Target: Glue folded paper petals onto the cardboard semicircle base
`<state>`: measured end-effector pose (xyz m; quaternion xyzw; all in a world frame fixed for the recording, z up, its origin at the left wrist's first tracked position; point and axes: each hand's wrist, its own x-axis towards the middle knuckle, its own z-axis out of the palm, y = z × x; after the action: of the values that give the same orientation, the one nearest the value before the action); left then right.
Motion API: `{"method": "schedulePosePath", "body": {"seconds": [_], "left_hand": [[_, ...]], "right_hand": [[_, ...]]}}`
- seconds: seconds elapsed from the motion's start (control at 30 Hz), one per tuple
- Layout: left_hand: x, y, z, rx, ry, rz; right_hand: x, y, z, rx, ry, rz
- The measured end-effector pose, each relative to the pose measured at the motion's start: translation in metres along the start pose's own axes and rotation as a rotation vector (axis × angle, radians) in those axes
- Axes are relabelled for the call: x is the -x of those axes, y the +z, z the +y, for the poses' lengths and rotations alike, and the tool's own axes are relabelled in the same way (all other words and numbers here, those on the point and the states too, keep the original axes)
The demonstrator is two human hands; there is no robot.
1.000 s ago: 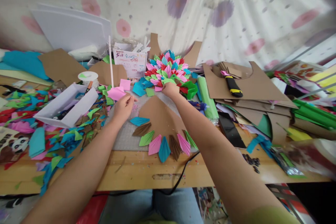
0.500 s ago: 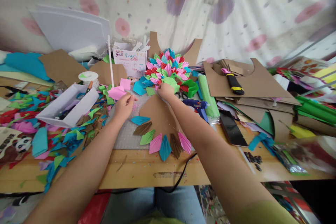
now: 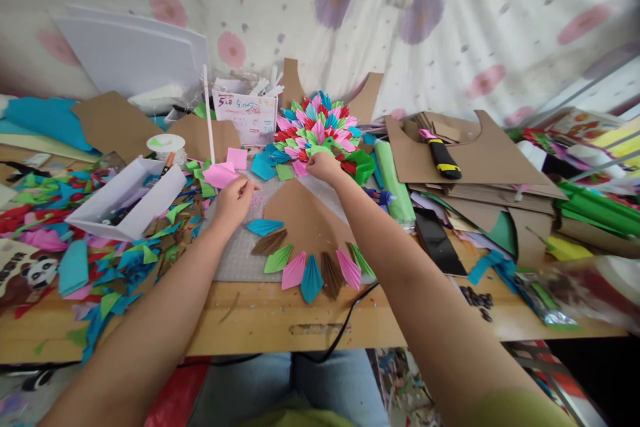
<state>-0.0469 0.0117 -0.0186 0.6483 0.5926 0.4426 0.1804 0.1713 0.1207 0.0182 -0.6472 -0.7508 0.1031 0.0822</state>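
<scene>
From my end I see the bare left arm (image 3: 165, 310) slant forward, the left hand (image 3: 234, 204) just left of the cardboard (image 3: 303, 217), fingers (image 3: 246, 193) curled inward. The right arm (image 3: 395, 267) crosses its right edge; I have the right hand (image 3: 323, 167) beyond its far end, knuckles up, fingertips hidden from me.

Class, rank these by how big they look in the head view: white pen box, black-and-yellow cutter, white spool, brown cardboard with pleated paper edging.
1. Brown cardboard with pleated paper edging
2. White pen box
3. Black-and-yellow cutter and white spool: too alike to rank
</scene>
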Motion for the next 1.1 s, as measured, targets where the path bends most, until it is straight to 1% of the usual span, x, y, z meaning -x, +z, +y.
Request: {"method": "schedulePosePath", "body": {"seconds": [0.1,0.2,0.3,0.4,0.47,0.53,0.57,0.63,0.7,0.77,0.8,0.87,0.93,0.97,1.03,1.1], "left_hand": [[0.001,0.0,0.001,-0.007,0.018,-0.021],[0.001,0.001,0.003,-0.036,0.039,-0.046],[0.001,0.003,0.004,-0.055,0.11,-0.118],[0.001,0.004,0.003,-0.052,0.196,-0.175],[0.001,0.004,0.002,-0.061,0.22,-0.165],[0.002,0.003,0.002,-0.078,0.235,-0.144],[0.002,0.002,0.003,-0.086,0.247,-0.135],[0.002,0.001,0.009,-0.093,0.277,-0.11],[0.002,0.003,0.02,-0.087,0.303,-0.085],[0.002,0.008,0.033,-0.093,0.316,-0.105],[0.002,0.011,0.039,-0.109,0.327,-0.149],[0.002,0.019,0.048,-0.181,0.358,-0.275],[0.003,0.026,0.053,-0.282,0.389,-0.389],[0.003,0.029,0.053,-0.326,0.396,-0.425],[0.002,0.032,0.052,-0.379,0.391,-0.449],[0.001,0.034,0.049,-0.391,0.371,-0.446]], "right_hand": [[0.01,-0.006,0.0,0.016,-0.064,0.039],[0.021,-0.011,0.0,-0.01,-0.111,0.116],[0.033,-0.013,0.002,-0.029,-0.159,0.202],[0.049,-0.011,0.004,-0.028,-0.291,0.267],[0.063,-0.009,0.005,0.008,-0.441,0.253],[0.079,-0.006,0.006,0.072,-0.593,0.181],[0.087,-0.004,0.006,0.109,-0.648,0.136],[0.101,0.0,0.007,0.178,-0.709,0.059],[0.11,0.003,0.009,0.22,-0.723,0.012],[0.114,0.005,0.013,0.223,-0.716,-0.007],[0.115,0.006,0.014,0.212,-0.708,-0.008],[0.115,0.006,0.018,0.172,-0.693,-0.003],[0.115,0.006,0.02,0.119,-0.676,0.012],[0.116,0.006,0.021,0.089,-0.66,0.027],[0.116,0.007,0.022,0.017,-0.615,0.072],[0.117,0.01,0.021,-0.056,-0.569,0.112]]}}
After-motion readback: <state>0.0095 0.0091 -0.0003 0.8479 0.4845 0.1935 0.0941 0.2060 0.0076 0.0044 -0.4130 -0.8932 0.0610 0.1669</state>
